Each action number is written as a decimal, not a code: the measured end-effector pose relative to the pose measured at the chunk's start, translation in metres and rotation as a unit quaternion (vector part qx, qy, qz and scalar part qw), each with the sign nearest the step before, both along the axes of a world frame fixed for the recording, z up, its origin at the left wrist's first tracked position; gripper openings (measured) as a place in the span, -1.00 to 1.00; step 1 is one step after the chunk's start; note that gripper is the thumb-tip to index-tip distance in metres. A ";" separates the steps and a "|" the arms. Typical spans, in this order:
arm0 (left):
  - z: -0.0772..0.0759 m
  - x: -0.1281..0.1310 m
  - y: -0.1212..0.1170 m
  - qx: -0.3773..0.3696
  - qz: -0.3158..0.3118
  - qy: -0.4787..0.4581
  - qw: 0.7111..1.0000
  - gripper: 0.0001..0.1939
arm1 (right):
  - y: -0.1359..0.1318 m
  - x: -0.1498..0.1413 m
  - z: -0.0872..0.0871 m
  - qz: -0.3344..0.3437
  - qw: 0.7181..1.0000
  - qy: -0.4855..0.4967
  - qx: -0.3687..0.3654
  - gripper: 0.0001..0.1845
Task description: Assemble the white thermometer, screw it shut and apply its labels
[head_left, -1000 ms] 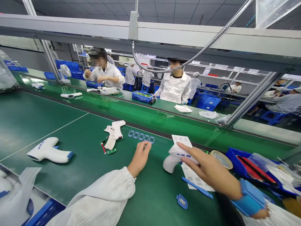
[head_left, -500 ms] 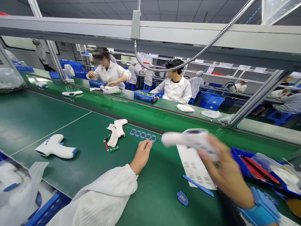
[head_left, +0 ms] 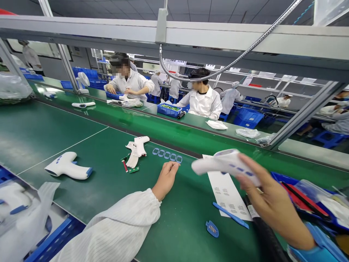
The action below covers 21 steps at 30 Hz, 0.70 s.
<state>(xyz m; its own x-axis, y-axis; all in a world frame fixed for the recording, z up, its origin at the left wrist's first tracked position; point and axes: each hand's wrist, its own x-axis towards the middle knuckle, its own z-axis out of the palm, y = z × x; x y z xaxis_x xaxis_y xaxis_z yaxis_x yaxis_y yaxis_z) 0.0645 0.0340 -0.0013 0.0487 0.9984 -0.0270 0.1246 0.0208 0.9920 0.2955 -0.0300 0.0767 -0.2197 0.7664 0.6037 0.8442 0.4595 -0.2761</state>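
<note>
My right hand grips a white infrared thermometer above a printed sheet. The thermometer is held sideways, its blue buttons showing near my fingers. My left hand rests on the green bench with fingers pressed together. Its fingertips are at the near end of a row of several thin blue frames; whatever may be between them is hidden. Past that hand lie opened white housing parts and small green circuit boards. Another white thermometer lies on its side at the left.
A blue stick-like tool lies across the sheet, with a small blue oval part nearby. At the right stands a cluttered blue tray. White parts fill a container at lower left. Co-workers sit across the bench, under an overhead rail.
The thermometer in my right hand has tilted, showing more of its buttoned side, and the hand has moved slightly right. My left hand keeps its place by the frames.
</note>
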 end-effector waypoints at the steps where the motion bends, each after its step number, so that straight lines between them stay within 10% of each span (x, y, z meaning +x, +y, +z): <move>1: 0.000 0.000 0.000 0.000 -0.001 0.000 1.000 -0.74 | 0.000 -0.001 -0.001 -0.014 0.999 0.030 0.035 -0.49; 6: 0.001 0.000 0.000 -0.002 -0.005 -0.002 1.000 -0.73 | 0.000 -0.001 0.001 0.081 0.987 -0.095 -0.102 -0.53; 11: 0.001 0.001 -0.001 -0.003 -0.011 -0.005 1.000 -0.74 | -0.003 0.000 0.003 -0.007 1.000 -0.002 0.010 -0.48; 15: 0.000 0.000 -0.001 -0.006 -0.013 -0.004 1.000 -0.73 | -0.002 -0.001 0.000 0.080 0.979 -0.112 -0.148 -0.52; 19: 0.000 0.001 -0.001 -0.004 -0.018 -0.004 1.000 -0.73 | -0.001 0.000 -0.004 -0.030 0.999 0.033 0.010 -0.46; 21: -0.001 0.001 -0.002 -0.006 -0.021 -0.005 1.000 -0.74 | 0.000 0.000 -0.004 -0.006 1.000 -0.010 -0.024 -0.46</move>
<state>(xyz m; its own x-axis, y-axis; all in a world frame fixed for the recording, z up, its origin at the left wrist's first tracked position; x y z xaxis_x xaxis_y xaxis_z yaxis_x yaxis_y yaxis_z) 0.0655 0.0323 -0.0023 0.0911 0.9951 -0.0379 0.1158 0.0273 0.9929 0.2956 -0.0303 0.0724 -0.2226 0.7967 0.5620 0.8546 0.4368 -0.2808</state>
